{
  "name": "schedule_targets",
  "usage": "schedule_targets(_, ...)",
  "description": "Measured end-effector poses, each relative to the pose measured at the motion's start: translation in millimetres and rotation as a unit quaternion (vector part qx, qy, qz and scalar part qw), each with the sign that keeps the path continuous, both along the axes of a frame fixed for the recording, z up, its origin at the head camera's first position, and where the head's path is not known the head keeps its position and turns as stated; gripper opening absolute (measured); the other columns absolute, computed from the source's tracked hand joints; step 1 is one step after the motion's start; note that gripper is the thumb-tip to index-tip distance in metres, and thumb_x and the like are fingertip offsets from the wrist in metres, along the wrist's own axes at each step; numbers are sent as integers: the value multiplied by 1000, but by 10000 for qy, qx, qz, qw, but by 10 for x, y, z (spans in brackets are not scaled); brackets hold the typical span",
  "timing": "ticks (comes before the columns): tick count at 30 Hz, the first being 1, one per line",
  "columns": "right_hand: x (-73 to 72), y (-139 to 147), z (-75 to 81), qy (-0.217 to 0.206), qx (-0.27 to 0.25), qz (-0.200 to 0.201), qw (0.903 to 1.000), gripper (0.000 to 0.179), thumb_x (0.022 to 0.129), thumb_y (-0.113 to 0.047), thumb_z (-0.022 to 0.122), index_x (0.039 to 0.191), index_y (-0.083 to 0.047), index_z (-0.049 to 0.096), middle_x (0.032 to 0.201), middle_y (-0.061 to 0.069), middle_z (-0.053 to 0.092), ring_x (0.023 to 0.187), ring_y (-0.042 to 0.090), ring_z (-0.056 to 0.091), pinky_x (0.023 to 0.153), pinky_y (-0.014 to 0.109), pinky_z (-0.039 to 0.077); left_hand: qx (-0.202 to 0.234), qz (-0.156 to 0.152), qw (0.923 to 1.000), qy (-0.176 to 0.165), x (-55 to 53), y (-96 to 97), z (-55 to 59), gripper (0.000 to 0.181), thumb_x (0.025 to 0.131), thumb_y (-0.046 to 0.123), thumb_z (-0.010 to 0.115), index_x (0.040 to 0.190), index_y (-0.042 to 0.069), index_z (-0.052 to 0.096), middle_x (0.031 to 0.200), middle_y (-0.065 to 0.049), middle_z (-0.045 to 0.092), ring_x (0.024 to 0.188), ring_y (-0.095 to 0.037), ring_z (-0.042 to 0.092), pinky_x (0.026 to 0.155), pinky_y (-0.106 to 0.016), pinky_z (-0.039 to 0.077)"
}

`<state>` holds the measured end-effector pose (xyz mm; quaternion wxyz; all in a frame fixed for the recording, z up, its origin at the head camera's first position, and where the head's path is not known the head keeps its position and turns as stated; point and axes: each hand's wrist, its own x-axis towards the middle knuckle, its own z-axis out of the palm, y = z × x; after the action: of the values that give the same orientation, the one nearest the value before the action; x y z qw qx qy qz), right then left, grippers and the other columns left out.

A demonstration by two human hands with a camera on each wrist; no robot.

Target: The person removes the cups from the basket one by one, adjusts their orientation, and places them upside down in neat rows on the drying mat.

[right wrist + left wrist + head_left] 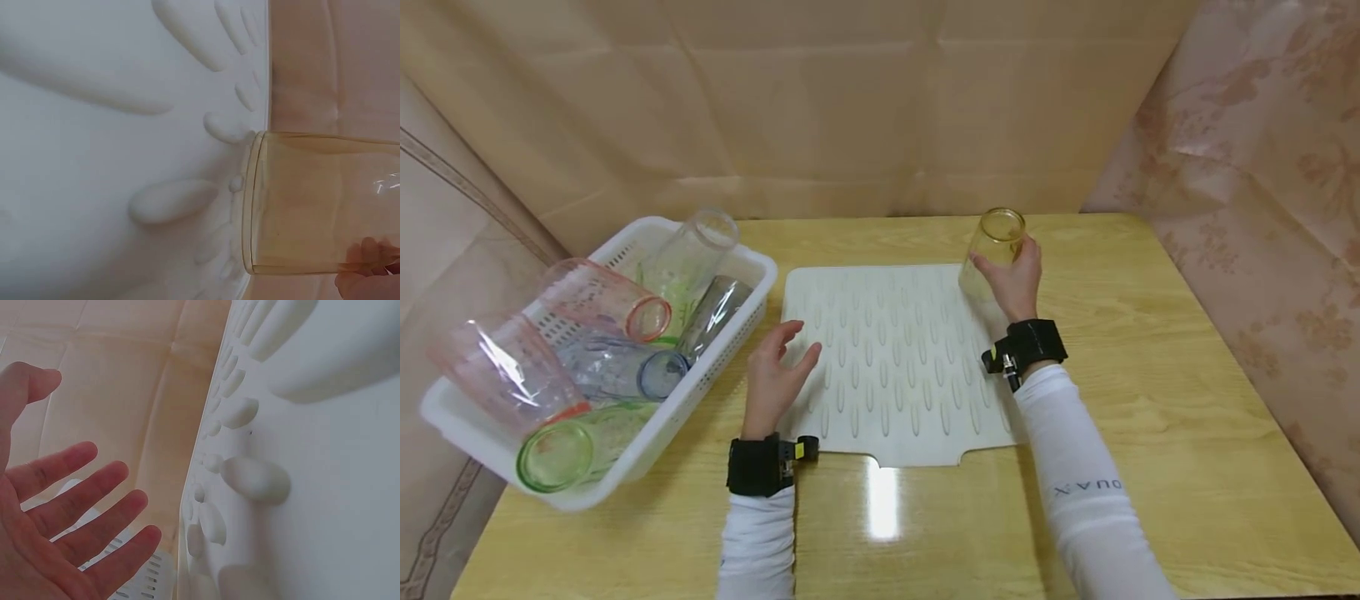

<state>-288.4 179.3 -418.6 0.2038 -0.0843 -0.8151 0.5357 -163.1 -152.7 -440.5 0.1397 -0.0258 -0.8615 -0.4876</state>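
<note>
My right hand (1017, 283) grips a see-through yellow tumbler (987, 242) at the far right corner of a white drying mat (917, 454). The tumbler is upside down, its base upward. In the right wrist view the tumbler's rim (253, 206) is right at the mat's ridged surface (75, 187); I cannot tell whether it bears fully on it. Part of the fingers (372, 269) shows against its side. My left hand (773, 375) holds nothing and hovers by the mat's left edge. Its fingers are spread apart in the left wrist view, close to the mat (337, 487).
To the left stands a white plastic basket (700, 392) with several see-through tumblers lying in it, among them pink (512, 371), blue (625, 367), green (580, 450) and grey (715, 312). Everything stands on a wooden table (1150, 375). A brown sheet (850, 108) hangs behind.
</note>
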Motion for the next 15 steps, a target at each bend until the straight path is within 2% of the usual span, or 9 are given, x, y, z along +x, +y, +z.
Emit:
schedule_targets(9, 10, 11, -214, 24, 137, -102, 9999, 71, 75, -19, 82, 129, 8, 46, 126, 22, 45, 119, 32, 44, 103, 40, 33, 0, -6, 9998, -210, 31, 16, -80, 44, 89, 16, 72, 125, -4, 58, 125, -19, 59, 117, -33, 52, 100, -49, 41)
schedule_targets(15, -36, 27, -303, 166, 125, -169, 9996, 75, 75, -18, 82, 133, 7, 43, 129, 22, 44, 121, 32, 43, 104, 40, 33, -15, -37, 10000, -22, -12, 38, -136, 42, 88, 16, 72, 123, -4, 59, 122, -19, 61, 115, -33, 54, 98, -49, 42)
